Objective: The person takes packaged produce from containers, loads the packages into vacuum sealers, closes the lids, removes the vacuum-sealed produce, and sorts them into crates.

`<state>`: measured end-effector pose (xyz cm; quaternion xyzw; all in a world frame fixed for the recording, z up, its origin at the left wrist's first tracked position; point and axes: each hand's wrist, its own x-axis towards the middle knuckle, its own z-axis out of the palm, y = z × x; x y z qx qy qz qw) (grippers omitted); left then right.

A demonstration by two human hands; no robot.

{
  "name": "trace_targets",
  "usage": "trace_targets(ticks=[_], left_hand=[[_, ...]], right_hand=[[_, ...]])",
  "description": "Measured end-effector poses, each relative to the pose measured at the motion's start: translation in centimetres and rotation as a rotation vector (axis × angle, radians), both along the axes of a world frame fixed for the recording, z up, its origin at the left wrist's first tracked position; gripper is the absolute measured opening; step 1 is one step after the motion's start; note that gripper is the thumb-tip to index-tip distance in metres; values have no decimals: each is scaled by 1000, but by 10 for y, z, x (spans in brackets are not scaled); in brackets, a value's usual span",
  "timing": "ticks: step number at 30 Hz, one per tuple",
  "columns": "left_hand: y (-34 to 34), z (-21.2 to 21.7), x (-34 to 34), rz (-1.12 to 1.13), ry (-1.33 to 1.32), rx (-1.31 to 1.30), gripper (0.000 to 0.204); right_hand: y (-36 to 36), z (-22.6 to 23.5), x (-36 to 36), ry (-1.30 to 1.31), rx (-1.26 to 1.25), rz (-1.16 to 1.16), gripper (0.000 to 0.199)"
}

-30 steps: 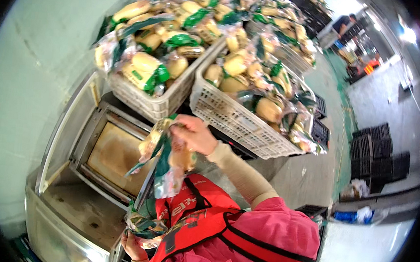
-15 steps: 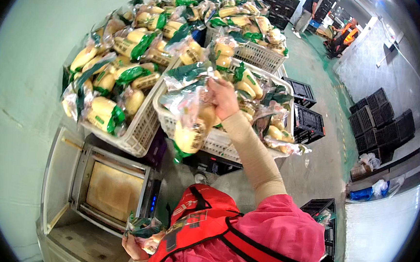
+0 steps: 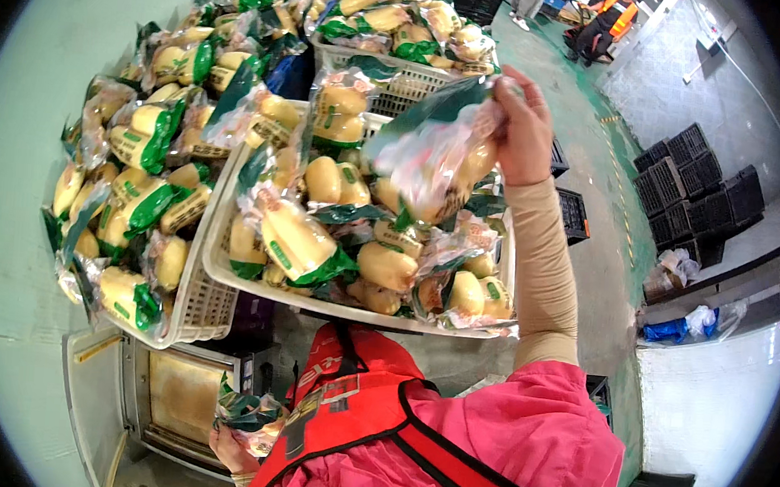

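Held up by its top over the white crate is a clear, green-edged bag of pale, plump segments that look like lotus root, smeared by motion. My right hand is closed on its upper right edge. Below and left of it, another such bag lies on top of the crate's heap. Low at the left, close to my body, my left hand is closed around a similar bag; part of that bag is hidden by my red vest.
A second heaped white crate stands left, another behind. Beneath the left crate is a metal machine with its lid open. Black crates are stacked right. A person in an orange vest sits far off.
My right hand has moved right and farther away, lifting a bag. A bag now lies near where the held one hung; whether it is the same one, I cannot tell. The view has shifted.
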<state>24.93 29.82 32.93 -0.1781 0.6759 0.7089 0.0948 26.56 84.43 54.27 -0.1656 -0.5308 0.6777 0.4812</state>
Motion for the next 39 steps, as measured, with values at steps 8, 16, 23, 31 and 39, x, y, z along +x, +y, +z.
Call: trace_targets(ticks=[8, 16, 23, 31, 39], left_hand=[[27, 6, -12, -237, 209, -362, 16], [81, 35, -7, 37, -45, 76, 12], [25, -13, 1, -247, 41, -57, 20], [25, 35, 9, -193, 29, 333, 26], [34, 101, -14, -243, 344, 213, 19]], right_hand=[[145, -165, 26, -407, 484, -751, 13], [159, -233, 116, -770, 461, -903, 21], [119, -209, 94, -789, 298, -772, 19], [136, -160, 137, -1039, 1087, -756, 53], [-160, -6, 51, -702, 737, 677, 34]])
